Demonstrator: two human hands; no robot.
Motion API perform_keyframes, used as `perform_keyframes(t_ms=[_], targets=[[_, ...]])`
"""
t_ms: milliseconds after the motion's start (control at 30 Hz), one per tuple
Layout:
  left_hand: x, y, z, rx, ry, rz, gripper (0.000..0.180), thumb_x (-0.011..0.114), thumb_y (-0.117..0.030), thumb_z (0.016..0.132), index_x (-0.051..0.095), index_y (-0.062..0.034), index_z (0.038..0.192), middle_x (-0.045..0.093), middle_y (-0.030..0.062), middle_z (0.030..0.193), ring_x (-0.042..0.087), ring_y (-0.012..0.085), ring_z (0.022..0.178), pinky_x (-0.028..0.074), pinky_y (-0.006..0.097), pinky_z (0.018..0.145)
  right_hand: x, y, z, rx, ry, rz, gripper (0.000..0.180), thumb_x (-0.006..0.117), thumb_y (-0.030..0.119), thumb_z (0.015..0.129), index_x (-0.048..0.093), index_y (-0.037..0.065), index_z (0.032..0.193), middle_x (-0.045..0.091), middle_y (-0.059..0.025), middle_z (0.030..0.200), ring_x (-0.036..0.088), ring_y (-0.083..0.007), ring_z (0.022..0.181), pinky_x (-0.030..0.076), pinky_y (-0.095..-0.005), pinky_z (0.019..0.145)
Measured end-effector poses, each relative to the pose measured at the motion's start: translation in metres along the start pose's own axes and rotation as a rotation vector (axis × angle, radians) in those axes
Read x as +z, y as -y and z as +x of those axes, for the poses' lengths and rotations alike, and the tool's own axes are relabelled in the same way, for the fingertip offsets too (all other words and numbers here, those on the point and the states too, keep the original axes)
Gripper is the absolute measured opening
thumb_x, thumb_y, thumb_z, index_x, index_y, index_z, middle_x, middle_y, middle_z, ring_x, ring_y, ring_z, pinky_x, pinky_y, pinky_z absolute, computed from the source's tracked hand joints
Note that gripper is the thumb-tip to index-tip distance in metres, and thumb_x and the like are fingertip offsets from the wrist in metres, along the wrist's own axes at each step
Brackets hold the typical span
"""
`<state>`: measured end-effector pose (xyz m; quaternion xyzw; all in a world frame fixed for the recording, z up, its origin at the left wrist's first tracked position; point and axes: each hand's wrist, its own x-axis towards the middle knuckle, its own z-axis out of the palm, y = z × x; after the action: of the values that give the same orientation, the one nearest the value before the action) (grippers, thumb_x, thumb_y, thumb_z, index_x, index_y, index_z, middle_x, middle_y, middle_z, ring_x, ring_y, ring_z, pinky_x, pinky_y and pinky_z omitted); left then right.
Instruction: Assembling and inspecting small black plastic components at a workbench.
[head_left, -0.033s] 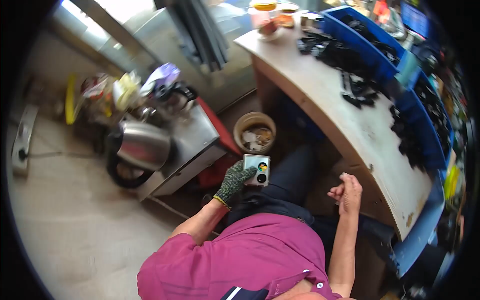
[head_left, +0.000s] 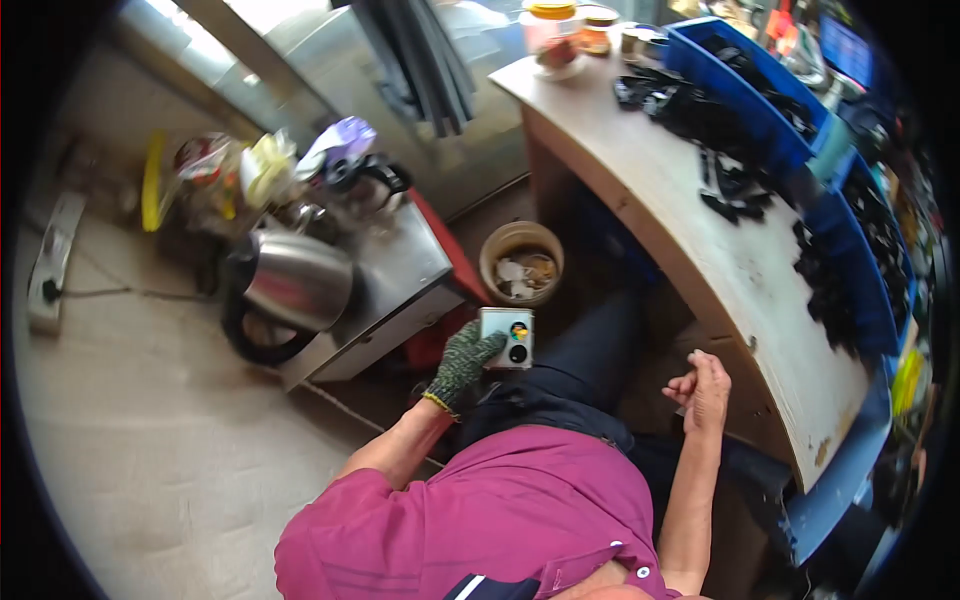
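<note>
By this person's own clock, the gloved left hand (head_left: pixel 462 364) is at eleven, already gripping a pale device (head_left: pixel 511 341), thumb across its face; the bare right hand (head_left: pixel 703 391), at two, has fingers loosely curled, on what I can't tell; farther, at one, black pieces (head_left: pixel 692 114) lie on the table (head_left: pixel 748 262), in neither hand.

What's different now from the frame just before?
The view has shifted slightly: the bin and kettle sit a little further right in the picture. The gloved left hand and the silvery device it holds edged left, the bare right hand slightly right. No grasp or release shows; the left hand's grip is unchanged.
</note>
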<state>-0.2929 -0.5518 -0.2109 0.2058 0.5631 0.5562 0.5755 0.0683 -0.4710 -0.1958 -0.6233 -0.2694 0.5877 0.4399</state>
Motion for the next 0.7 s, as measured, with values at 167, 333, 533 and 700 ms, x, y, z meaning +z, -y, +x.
perform_keyframes(t_ms=[167, 333, 533, 700], targets=[[-0.101, -0.003, -0.055, 0.133, -0.488, -0.127, 0.022, 0.069, -0.014, 0.09, 0.064, -0.0048, 0.109, 0.068, 0.0057, 0.095, 0.067, 0.017, 0.082, 0.056, 0.034, 0.075, 0.026, -0.009, 0.021, 0.045, 0.104, -0.037, 0.022, 0.063, 0.031, 0.095, 0.063, 0.009, 0.094, 0.051, 0.0001, 0.053, 0.061, -0.0139, 0.051, 0.058, -0.035, 0.05], [-0.161, -0.014, -0.104, 0.32, -0.803, -0.27, 0.032, 0.072, -0.021, 0.088, 0.06, -0.0058, 0.113, 0.069, 0.0073, 0.097, 0.069, 0.0227, 0.08, 0.06, 0.035, 0.067, 0.057, -0.01, 0.028, 0.051, 0.191, -0.043, 0.023, 0.065, 0.032, 0.095, 0.064, 0.01, 0.094, 0.052, 0.0002, 0.053, 0.062, -0.0139, 0.052, 0.059, -0.0365, 0.052], [-0.212, -0.027, -0.105, 0.393, -0.916, -0.285, 0.027, 0.073, -0.022, 0.088, 0.063, -0.014, 0.111, 0.07, 0.0067, 0.091, 0.069, 0.0212, 0.071, 0.057, 0.032, 0.052, 0.05, -0.005, 0.029, 0.049, 0.171, -0.051, 0.022, 0.066, 0.032, 0.094, 0.064, 0.01, 0.095, 0.053, 0.0003, 0.053, 0.063, -0.0146, 0.054, 0.06, -0.0372, 0.054], [-0.255, -0.053, -0.087, 0.303, -1.277, 0.524, 0.027, 0.074, -0.03, 0.089, 0.07, -0.0042, 0.098, 0.07, 0.0071, 0.092, 0.062, 0.0189, 0.068, 0.051, 0.036, 0.06, 0.05, -0.008, 0.03, 0.057, 0.12, -0.051, 0.022, 0.067, 0.028, 0.091, 0.064, 0.009, 0.101, 0.052, -0.0006, 0.055, 0.063, -0.0154, 0.053, 0.06, -0.037, 0.052]])
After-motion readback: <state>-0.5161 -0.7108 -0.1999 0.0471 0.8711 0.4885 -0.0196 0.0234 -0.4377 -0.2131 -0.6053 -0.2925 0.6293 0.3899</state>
